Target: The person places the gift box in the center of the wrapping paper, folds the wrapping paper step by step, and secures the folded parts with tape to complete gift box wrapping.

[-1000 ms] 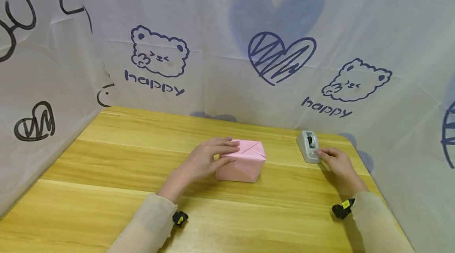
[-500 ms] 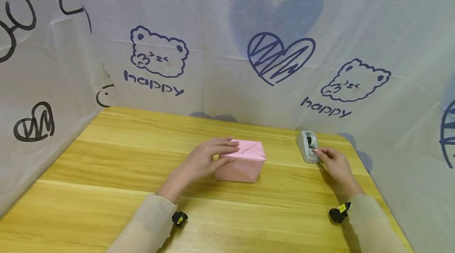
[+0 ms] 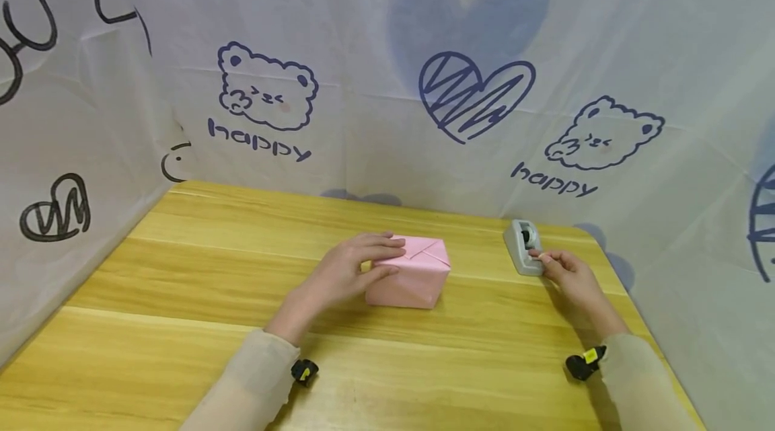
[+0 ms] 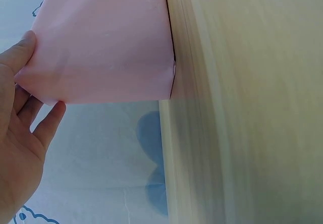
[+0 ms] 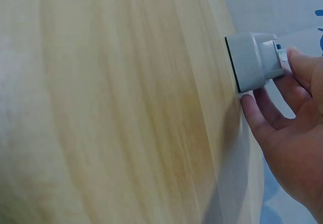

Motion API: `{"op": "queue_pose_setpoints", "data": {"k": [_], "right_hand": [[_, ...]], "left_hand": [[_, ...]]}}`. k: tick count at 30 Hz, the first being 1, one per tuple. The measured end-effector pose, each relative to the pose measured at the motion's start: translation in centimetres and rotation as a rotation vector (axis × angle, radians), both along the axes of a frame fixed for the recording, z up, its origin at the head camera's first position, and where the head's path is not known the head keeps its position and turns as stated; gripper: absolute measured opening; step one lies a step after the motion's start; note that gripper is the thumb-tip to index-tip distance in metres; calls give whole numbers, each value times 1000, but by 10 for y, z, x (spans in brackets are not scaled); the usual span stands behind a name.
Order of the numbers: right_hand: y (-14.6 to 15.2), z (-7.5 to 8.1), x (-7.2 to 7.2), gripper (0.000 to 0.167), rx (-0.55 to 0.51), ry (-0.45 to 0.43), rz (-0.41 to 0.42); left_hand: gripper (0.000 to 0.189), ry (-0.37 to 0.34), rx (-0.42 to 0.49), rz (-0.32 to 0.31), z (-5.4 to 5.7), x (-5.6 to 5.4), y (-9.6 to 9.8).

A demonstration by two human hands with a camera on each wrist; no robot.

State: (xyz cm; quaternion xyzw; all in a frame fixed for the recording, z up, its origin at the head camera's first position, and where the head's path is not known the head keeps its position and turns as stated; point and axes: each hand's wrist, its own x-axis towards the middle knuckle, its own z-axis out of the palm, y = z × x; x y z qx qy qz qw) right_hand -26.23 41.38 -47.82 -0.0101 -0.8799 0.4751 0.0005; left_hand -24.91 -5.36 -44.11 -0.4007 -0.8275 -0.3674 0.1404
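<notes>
A pink paper-wrapped box (image 3: 408, 284) with folded flaps on top sits mid-table. My left hand (image 3: 342, 269) grips its left end, fingers over the top and thumb on the near side; the left wrist view shows the box's pink face (image 4: 106, 42) beside thumb and fingers. To the right stands a grey tape dispenser (image 3: 516, 249) holding a small roll. At its near end my right hand (image 3: 574, 278) pinches the tape end between thumb and forefinger. In the right wrist view the other fingers lie beside the dispenser's body (image 5: 245, 62), close to the tabletop.
The wooden table (image 3: 290, 212) meets a white printed cloth (image 3: 363, 115) at the back, and more cloth hangs at both sides. Black wrist cameras are strapped on each wrist, such as the right one (image 3: 582, 365).
My right hand's fingertips have shifted slightly at the dispenser's near end, the forefinger now reaching further over it. The left hand and box hold still; the head view has moved a little.
</notes>
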Motion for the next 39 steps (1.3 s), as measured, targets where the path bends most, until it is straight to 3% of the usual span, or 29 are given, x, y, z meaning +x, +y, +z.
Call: {"op": "queue_pose_setpoints", "data": {"k": [3, 10, 17, 25, 32, 39], "right_hand": [[2, 0, 1, 49, -50, -10, 32], [7, -1, 2, 51, -46, -49, 48], [5, 1, 4, 40, -88, -48, 49], [-23, 13, 17, 48, 131, -16, -138], [-31, 13, 23, 59, 6, -133, -182], [-30, 0, 26, 54, 7, -74, -229]], "left_hand": [[31, 5, 0, 0, 0, -1, 0], [32, -5, -3, 1, 2, 0, -1], [32, -2, 0, 2, 2, -1, -2], [32, -4, -6, 8, 1, -1, -1], [31, -8, -14, 13, 2, -1, -1], [32, -19, -19, 14, 0, 0, 0]]}}
